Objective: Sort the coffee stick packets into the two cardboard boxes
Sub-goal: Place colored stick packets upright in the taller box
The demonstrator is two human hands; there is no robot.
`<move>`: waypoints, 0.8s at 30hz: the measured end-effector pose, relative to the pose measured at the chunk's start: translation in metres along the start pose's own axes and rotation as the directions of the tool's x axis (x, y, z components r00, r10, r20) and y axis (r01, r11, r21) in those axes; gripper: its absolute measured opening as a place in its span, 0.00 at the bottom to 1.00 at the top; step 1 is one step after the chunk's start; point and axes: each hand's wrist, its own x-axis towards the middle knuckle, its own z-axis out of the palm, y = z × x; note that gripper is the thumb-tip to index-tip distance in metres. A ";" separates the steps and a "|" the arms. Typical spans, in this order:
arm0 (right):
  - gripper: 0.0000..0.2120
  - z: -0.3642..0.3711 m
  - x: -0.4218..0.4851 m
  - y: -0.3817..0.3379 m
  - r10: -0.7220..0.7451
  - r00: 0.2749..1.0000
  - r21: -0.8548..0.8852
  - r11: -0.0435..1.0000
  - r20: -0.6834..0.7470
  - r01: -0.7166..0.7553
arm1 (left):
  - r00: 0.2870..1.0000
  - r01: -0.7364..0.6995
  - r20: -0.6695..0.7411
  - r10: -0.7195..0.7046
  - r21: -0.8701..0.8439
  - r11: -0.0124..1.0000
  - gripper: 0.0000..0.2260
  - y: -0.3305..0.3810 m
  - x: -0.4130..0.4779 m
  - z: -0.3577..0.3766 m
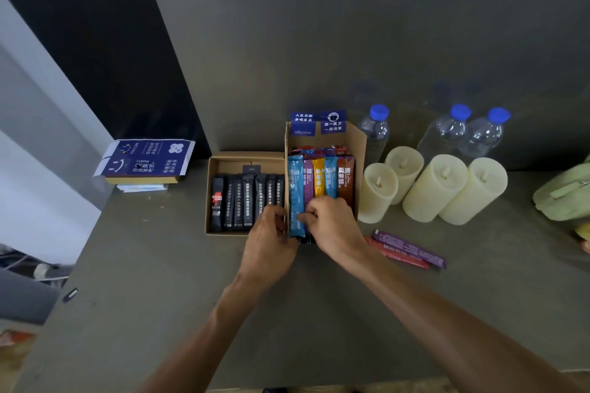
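Two open cardboard boxes stand side by side on the grey table. The left box (pixel 213 169) holds a row of black coffee stick packets (pixel 247 201). The right box (pixel 359 150) holds coloured packets: blue (pixel 295 188), purple, yellow, blue and brown. My left hand (pixel 269 233) curls at the near edge between the boxes, touching the black packets' near ends. My right hand (pixel 332 220) pinches the lower end of the coloured packets beside the blue one. A purple packet (pixel 410 249) and a red packet (pixel 399 257) lie loose on the table to the right.
Four cream pillar candles (pixel 434 188) and three water bottles (pixel 459 134) stand right of the boxes. A blue printed carton (pixel 143 158) lies on a stack at the left. A pale green case (pixel 565 195) is at the right edge.
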 end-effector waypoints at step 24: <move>0.12 -0.010 -0.004 0.004 -0.030 0.999 -0.033 0.999 0.037 0.031 | 0.994 -0.005 -0.112 0.014 0.077 0.997 0.16 0.005 -0.003 0.010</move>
